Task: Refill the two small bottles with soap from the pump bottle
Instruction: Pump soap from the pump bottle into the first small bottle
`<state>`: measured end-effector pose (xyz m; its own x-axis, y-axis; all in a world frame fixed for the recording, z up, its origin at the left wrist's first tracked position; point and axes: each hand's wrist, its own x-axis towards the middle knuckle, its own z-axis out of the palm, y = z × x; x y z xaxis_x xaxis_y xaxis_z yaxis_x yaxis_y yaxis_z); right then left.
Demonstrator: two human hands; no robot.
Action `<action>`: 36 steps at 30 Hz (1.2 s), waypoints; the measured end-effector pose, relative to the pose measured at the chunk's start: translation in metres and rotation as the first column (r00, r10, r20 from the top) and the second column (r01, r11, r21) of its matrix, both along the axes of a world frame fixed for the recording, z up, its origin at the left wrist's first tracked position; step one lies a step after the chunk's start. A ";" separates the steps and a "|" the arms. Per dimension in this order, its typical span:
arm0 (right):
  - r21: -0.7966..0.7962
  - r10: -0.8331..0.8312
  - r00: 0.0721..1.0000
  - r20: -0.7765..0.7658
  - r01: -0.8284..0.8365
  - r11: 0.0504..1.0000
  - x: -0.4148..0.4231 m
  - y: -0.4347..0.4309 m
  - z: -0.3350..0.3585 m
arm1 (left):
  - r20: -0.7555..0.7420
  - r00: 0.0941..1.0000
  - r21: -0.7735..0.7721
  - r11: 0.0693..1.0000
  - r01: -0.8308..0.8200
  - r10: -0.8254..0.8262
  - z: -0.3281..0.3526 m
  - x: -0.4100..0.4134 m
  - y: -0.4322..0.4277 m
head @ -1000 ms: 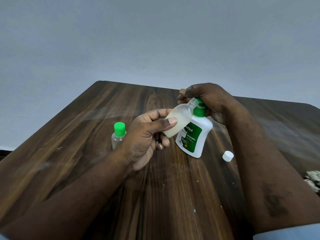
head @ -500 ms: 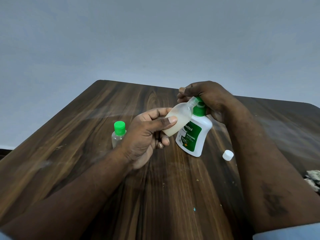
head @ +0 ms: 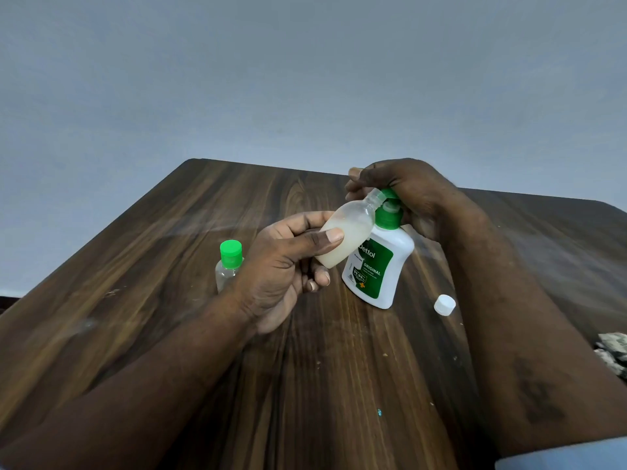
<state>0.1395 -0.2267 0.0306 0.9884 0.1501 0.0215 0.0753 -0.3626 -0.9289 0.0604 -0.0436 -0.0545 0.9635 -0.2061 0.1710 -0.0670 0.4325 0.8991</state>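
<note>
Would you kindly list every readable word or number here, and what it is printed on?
"Dettol": label of the pump bottle.
"ORIGINAL": same label, below the brand.
Smaller print lower on the label: too blurred to read.
Nothing else carries readable text.

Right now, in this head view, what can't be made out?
All in the head view:
- Pump nozzle: covered by the right hand on the pump bottle, so soap flow into the small bottle is unseen.
- Green-capped bottle: lower side behind the left hand; fill level unclear.
- Pale crumpled thing: cut off by the right edge.
- Label: fine print too small.
</note>
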 end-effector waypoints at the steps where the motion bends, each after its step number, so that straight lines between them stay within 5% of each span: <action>1: -0.002 -0.001 1.000 -0.006 0.001 1.000 0.000 0.000 -0.001 | -0.001 1.000 -0.001 1.000 -0.001 0.001 0.000 0.000 0.000; 36: -0.046 0.014 1.000 0.025 -0.013 0.999 -0.003 0.000 0.002 | -0.003 1.000 -0.006 1.000 0.007 -0.007 0.000 -0.001 0.000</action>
<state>0.1362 -0.2271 0.0322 0.9856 0.1647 0.0388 0.1033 -0.4039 -0.9089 0.0598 -0.0440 -0.0547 0.9625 -0.2118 0.1695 -0.0614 0.4383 0.8967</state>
